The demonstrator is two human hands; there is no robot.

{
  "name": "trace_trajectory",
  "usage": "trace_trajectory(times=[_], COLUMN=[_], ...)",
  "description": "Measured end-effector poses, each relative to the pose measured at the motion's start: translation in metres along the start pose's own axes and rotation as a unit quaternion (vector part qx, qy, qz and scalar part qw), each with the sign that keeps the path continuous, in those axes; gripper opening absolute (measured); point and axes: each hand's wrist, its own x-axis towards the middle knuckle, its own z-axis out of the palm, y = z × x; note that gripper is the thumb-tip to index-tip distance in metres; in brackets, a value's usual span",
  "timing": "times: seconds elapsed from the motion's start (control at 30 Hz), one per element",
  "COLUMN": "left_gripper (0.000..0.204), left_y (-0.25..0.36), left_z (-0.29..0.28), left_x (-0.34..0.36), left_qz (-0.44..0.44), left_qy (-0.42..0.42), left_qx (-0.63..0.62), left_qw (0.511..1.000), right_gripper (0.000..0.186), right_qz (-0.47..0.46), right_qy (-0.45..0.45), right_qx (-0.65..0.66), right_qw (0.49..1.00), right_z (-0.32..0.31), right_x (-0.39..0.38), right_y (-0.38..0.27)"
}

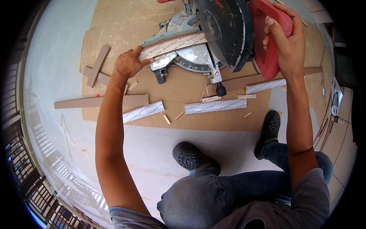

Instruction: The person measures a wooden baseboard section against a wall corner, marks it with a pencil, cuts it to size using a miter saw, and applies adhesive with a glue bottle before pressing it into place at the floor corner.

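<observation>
A miter saw (225, 30) with a black blade guard and a silver base stands on cardboard. A pale, film-wrapped wood strip (173, 44) lies across its base against the fence, its right end beside the blade. My left hand (129, 63) grips the strip's left end, fingers bent over it. My right hand (289, 49) is closed round the red handle (263, 65) at the saw's right, thumb over the top of the grip. The blade is lowered close beside the strip; whether it touches cannot be made out.
Brown planks (76, 101), wrapped strips (215, 107) and small offcuts (167, 119) lie on the cardboard (179, 87) around the saw. My feet in black clogs (190, 156) are on the pale floor. A slatted railing (38, 183) runs along the left edge; a roll (336, 103) lies at the right.
</observation>
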Motion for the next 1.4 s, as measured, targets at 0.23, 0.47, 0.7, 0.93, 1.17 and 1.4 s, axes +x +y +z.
trace_trajectory(times=[0.23, 0.47, 0.7, 0.93, 1.17, 1.4], left_gripper=[0.085, 0.088, 0.087, 0.088, 0.087, 0.083], left_y=[0.0, 0.003, 0.004, 0.003, 0.003, 0.0], left_z=[0.001, 0.002, 0.003, 0.005, 0.006, 0.003], left_x=[0.001, 0.002, 0.004, 0.003, 0.006, 0.001], left_qz=[0.001, -0.007, -0.006, -0.005, 0.0, 0.002], left_qy=[0.001, 0.001, 0.0, 0.01, 0.015, 0.017], left_qx=[0.003, -0.002, -0.001, -0.005, -0.01, -0.009], left_qw=[1.0, 1.0, 1.0, 1.0, 1.0, 1.0], right_gripper=[0.037, 0.037, 0.037, 0.036, 0.043, 0.037], right_qz=[-0.004, -0.005, -0.008, -0.006, -0.036, 0.021], right_qy=[-0.008, -0.007, -0.006, -0.009, -0.056, -0.036], right_qx=[0.008, 0.007, 0.001, -0.005, -0.037, 0.0], right_qw=[1.0, 1.0, 1.0, 1.0, 0.997, 0.999], right_z=[-0.001, -0.001, -0.001, 0.0, -0.01, -0.003], right_x=[0.001, 0.001, 0.0, 0.0, 0.005, 0.019], right_y=[0.002, 0.003, 0.002, 0.0, 0.008, -0.021])
